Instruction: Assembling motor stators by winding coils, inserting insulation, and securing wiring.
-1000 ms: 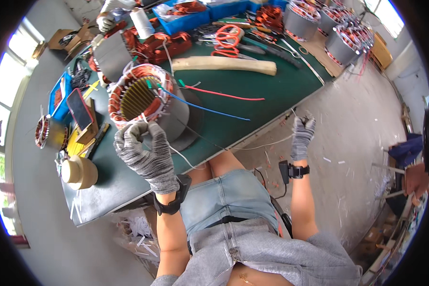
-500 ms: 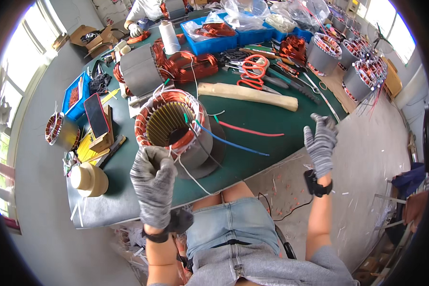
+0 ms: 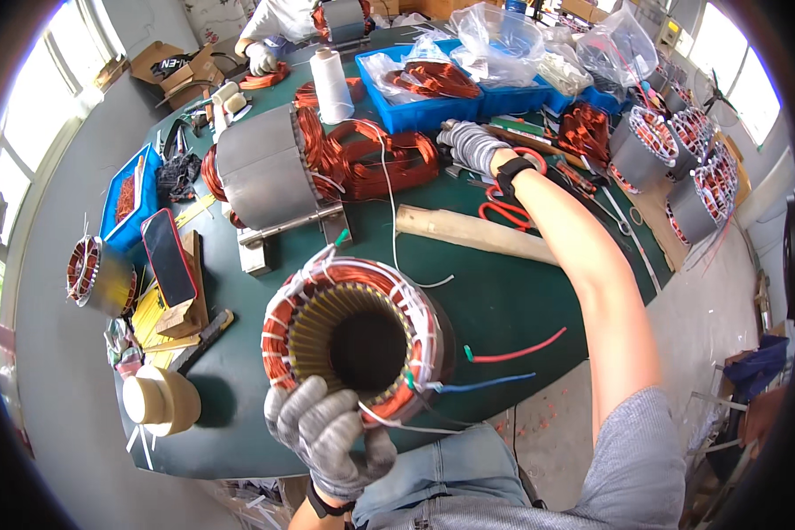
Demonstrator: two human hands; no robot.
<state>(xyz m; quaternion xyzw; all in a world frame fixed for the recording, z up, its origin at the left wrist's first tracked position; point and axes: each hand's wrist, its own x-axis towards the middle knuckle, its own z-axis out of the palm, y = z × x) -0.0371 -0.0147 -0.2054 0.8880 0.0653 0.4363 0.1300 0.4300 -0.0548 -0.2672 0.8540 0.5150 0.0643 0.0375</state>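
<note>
A motor stator (image 3: 426, 322) with copper windings laced in white cord stands near the front edge of the green table, its bore facing up. The fingers of my left hand (image 3: 331, 437), in a grey glove, curl over the winding's near rim. Red (image 3: 519, 347) and blue lead wires (image 3: 486, 386) stick out to the right from it. My right hand (image 3: 473, 146), gloved too, reaches far across the table among hand tools, beside the blue bin and the red-handled scissors (image 3: 503, 212). Its fingertips are hard to make out.
A wooden stick (image 3: 473, 235) lies beneath my right forearm. Behind the stator rest a larger grey stator core (image 3: 265, 168) and a white cord spool (image 3: 330, 87). A phone (image 3: 169, 256) stands at left. Across the table shows another person's gloved hand (image 3: 261, 59).
My right hand has swung from the table's right edge to the tools at the back. My left hand has gone from pinching near the white cord to gripping the stator's near rim.
</note>
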